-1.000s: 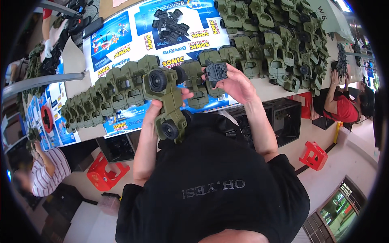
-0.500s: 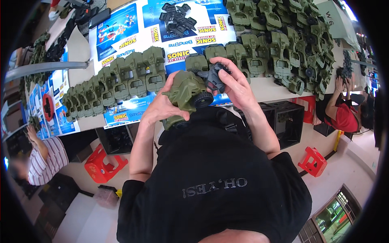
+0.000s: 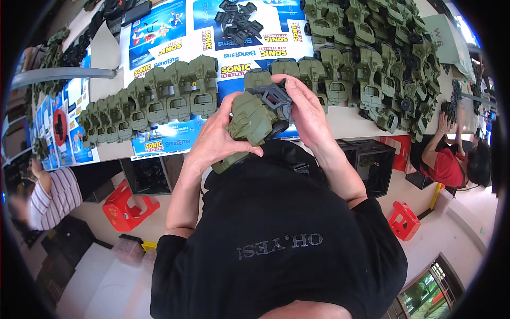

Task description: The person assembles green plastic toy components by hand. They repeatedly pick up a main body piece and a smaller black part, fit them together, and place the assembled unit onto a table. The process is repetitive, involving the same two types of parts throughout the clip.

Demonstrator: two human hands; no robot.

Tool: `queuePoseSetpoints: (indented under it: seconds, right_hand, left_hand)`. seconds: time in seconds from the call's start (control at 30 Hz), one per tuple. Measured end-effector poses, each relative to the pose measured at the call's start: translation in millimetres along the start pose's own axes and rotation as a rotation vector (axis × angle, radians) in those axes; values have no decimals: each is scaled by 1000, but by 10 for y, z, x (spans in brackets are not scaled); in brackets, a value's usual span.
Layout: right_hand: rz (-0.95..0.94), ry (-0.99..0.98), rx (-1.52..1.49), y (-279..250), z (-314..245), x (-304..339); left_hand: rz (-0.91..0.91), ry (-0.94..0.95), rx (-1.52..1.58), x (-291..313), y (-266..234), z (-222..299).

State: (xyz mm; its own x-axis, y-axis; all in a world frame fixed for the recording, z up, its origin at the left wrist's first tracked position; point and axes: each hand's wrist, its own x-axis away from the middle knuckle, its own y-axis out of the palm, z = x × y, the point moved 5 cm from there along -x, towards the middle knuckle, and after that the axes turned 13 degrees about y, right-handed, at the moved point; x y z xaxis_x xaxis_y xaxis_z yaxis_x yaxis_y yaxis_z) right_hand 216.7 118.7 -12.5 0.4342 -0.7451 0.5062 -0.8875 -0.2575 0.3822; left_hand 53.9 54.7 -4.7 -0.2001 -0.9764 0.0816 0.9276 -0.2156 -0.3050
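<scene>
My left hand (image 3: 212, 139) is closed round an olive-green toy vehicle (image 3: 247, 118), its thumb along the near side. The vehicle is tilted, and a black wheel (image 3: 279, 126) shows on its right. With its fingers bent, my right hand (image 3: 309, 114) grips a dark grey plastic frame-like part (image 3: 277, 97) at the vehicle's right end. This part touches the vehicle; whether it is seated there I cannot tell. Just beyond my hands another green vehicle (image 3: 257, 78) lies on the table.
A row of green toy vehicles (image 3: 156, 95) runs to the left; many more (image 3: 370, 69) crowd the right. Black frame parts (image 3: 237, 22) lie heaped on printed sheets (image 3: 199, 40). A metal bar (image 3: 69, 76) juts in at left. Red stools (image 3: 127, 206) and two people flank me.
My right hand has brought the grey part against the vehicle's end, with the part now turned differently. My left hand keeps its hold, and the vehicle has shifted slightly right.
</scene>
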Motion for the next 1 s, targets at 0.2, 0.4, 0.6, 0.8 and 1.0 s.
queuePoseSetpoints:
  seconds: [0.2, 0.4, 0.6, 0.8, 1.0]
  right_hand:
    - [99, -356, 457, -100, 30, 42]
    - [-63, -504, 846, -71, -151, 120]
    - [-145, -299, 574, -172, -3, -83]
    - [-73, -344, 535, -222, 19, -163]
    - [-75, -350, 527, -217, -10, -182]
  left_hand:
    - [-85, -32, 125, -20, 51, -12]
    - [-225, 48, 249, -45, 82, -74]
    - [-404, 43, 93, -163, 37, -2]
    - [-402, -55, 110, -232, 60, -14]
    - [-371, -99, 179, -243, 88, -69]
